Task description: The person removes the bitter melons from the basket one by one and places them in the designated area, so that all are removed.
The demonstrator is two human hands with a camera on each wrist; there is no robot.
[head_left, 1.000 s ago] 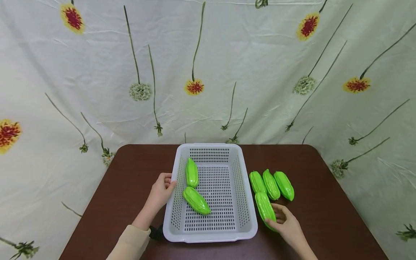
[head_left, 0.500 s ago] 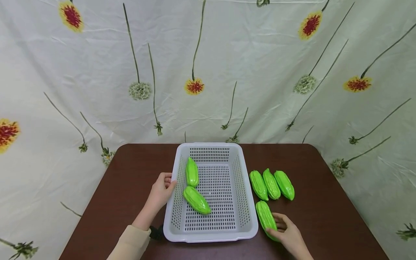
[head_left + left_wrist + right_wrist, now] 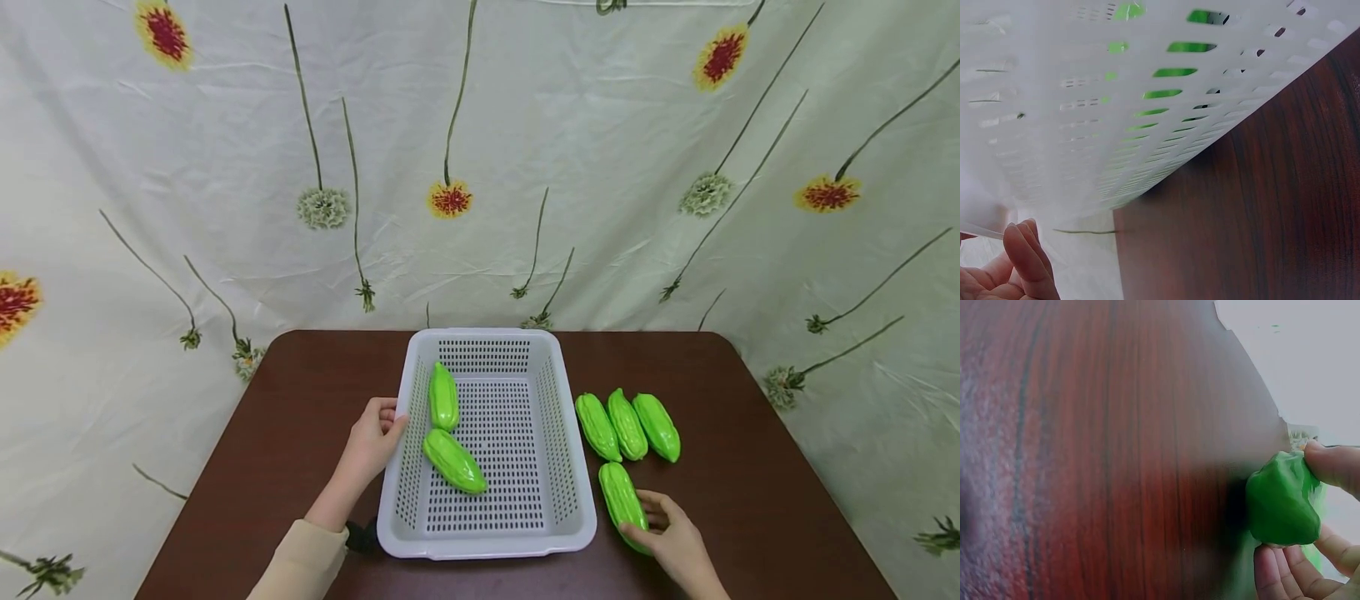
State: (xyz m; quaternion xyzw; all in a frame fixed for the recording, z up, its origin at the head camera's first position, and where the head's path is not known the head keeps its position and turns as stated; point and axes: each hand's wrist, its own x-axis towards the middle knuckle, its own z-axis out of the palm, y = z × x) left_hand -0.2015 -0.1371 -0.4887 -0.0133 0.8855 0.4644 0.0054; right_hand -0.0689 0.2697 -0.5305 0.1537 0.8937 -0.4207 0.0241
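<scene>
My left hand [image 3: 377,435] pinches the left rim of a light grey slotted plastic basket [image 3: 486,550]; the left wrist view has its fingertips at the rim and the slotted wall [image 3: 1079,187] alongside. Two glossy green vegetables lie inside, one toward the back [image 3: 443,398] and one slanted in front [image 3: 454,462]. Right of the basket, my right hand [image 3: 675,537] holds a ridged green vegetable, like a bitter melon [image 3: 621,500], between thumb and fingers. In the right wrist view its lobed end [image 3: 1282,503] faces the camera, close over the table.
Three more such vegetables [image 3: 627,425] lie in a row on the dark brown table [image 3: 720,467], just beyond my right hand. A small black object [image 3: 363,537] sits by my left sleeve. A white flower-patterned cloth [image 3: 480,267] hangs behind the table's far edge.
My right hand has drawn its vegetable toward me and a little to the right, away from the row it overlapped. My left hand and the basket stay in place.
</scene>
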